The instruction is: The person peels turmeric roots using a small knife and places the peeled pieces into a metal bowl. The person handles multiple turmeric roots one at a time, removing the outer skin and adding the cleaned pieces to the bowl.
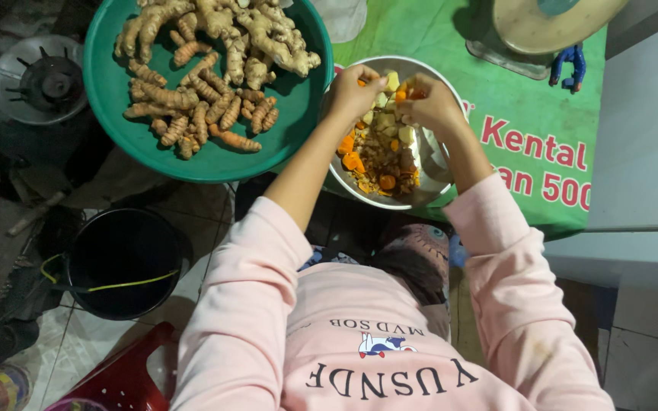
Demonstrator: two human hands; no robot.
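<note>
Hands over metal bowl (428,194) of cut root pcs: left hand (353,90) and right hand (429,99) each pinch-closed on small orange piece (400,96) — light, firm, likely slick w/ juice; grip by fingertips at edges.

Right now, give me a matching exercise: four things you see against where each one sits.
Things:
1. green basin
2. metal bowl
3. black bucket
4. weighing scale

Places:
A. on the floor, lower left
B. under both hands, holding cut pieces
C. top right, on the green cloth
D. upper left, filled with whole roots

Pairs: 1-D, 2-B, 3-A, 4-C. The left hand and right hand work over the bowl.
</note>
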